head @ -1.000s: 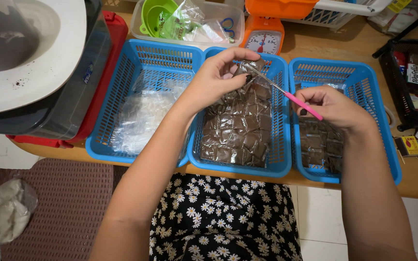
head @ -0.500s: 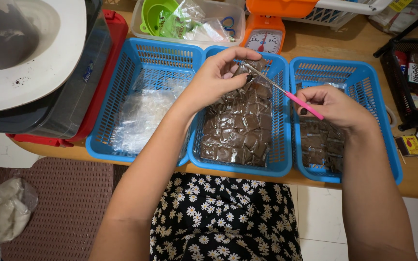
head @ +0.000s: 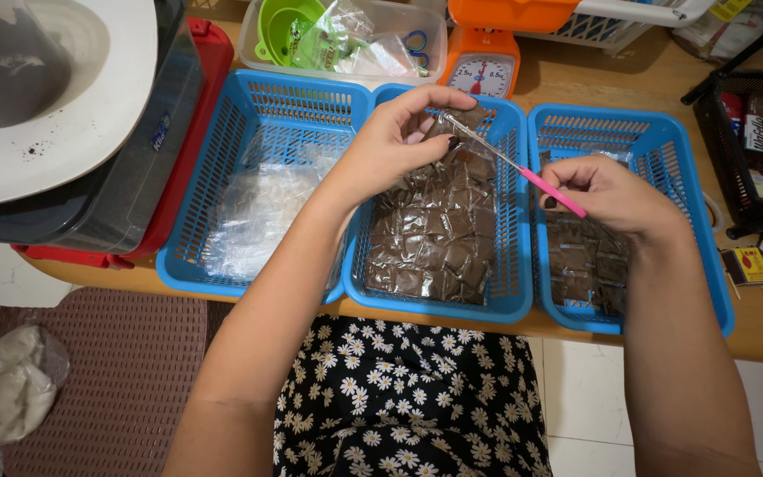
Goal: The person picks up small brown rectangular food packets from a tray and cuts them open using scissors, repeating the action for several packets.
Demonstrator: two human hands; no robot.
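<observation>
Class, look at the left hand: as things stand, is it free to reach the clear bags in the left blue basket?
Probably not at once: the left hand is pinching a small packet over the middle basket. The left basket is open-topped beside it, with nothing covering the clear bags.

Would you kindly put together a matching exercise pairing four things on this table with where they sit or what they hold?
Things:
1. left blue basket
2. middle blue basket
3. orange kitchen scale
4. pink-handled tool

Places or states:
A. held in the right hand
B. holds clear, empty-looking plastic bags
C. stands behind the middle basket
D. holds small packets of dark filling, under the left hand

Pairs: 1-B, 2-D, 3-C, 4-A
</observation>
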